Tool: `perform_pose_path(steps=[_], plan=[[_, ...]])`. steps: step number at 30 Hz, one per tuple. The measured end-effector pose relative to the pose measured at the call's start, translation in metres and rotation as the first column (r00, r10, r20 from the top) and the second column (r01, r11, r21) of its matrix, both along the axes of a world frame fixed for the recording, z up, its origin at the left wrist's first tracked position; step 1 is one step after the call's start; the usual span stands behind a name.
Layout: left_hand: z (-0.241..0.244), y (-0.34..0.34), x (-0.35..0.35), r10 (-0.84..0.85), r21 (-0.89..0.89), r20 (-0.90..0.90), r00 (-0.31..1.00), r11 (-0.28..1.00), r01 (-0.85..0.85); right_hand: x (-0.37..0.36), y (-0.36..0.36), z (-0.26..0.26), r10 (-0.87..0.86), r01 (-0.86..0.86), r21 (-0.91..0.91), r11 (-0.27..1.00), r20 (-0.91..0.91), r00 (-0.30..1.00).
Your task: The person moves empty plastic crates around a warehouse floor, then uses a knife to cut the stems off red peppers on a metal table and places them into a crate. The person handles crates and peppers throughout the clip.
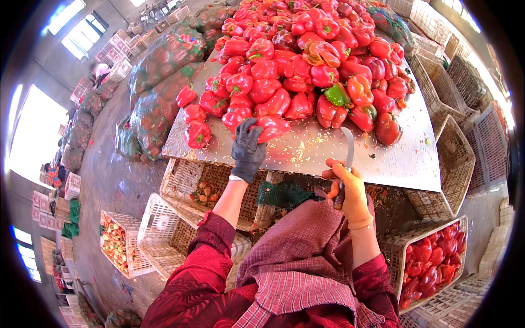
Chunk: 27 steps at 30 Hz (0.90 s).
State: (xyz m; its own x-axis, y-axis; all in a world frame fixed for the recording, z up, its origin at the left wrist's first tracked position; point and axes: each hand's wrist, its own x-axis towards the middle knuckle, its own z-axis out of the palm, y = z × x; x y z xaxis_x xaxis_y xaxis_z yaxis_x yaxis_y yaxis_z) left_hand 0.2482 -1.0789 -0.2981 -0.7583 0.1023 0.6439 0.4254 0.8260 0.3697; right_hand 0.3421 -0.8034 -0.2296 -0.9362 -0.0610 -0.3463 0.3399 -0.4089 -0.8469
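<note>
My left hand (pixel 248 149), in a dark grey glove, has its fingers around the left end of a red bell pepper (pixel 273 128) near the front of a metal-topped table (pixel 414 160). In an orange glove, my right hand (pixel 352 192) grips the handle of a knife with a curved blade (pixel 350 148); the blade points away from me over the table edge. Behind both hands rises a large heap of red bell peppers (pixel 283 61). A green pepper piece (pixel 337 95) lies at its front. Pale seeds (pixel 301 149) are scattered over the metal.
Beneath the table's front edge is a plastic crate (pixel 180 180) with pepper scraps. An empty-looking crate (pixel 164 233) and one of cores (pixel 135 242) stand left. At my right, another crate (pixel 396 250) holds red peppers. Filled mesh sacks (pixel 151 110) flank the table.
</note>
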Motion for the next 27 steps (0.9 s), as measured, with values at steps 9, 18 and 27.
perform_pose_path(steps=[9, 18, 27], plan=[[-0.035, -0.064, -0.062, 0.003, -0.621, 0.137, 0.991, 0.779, 0.084, 0.03, 0.055, -0.01, -0.103, 0.106, -0.085, 0.991, 0.034, 0.994], [0.076, 0.247, 0.029, -0.55, -0.036, 0.412, 0.727, 0.787, 0.616, 0.056, 0.132, -0.006, -0.16, 0.515, 0.684, 0.517, -0.514, 0.843], [0.05, 0.435, 0.101, -0.707, -0.023, 0.377, 0.599, 0.639, 0.769, 0.159, 0.244, -0.011, -0.622, 0.606, 0.711, 0.356, -0.304, 0.722]])
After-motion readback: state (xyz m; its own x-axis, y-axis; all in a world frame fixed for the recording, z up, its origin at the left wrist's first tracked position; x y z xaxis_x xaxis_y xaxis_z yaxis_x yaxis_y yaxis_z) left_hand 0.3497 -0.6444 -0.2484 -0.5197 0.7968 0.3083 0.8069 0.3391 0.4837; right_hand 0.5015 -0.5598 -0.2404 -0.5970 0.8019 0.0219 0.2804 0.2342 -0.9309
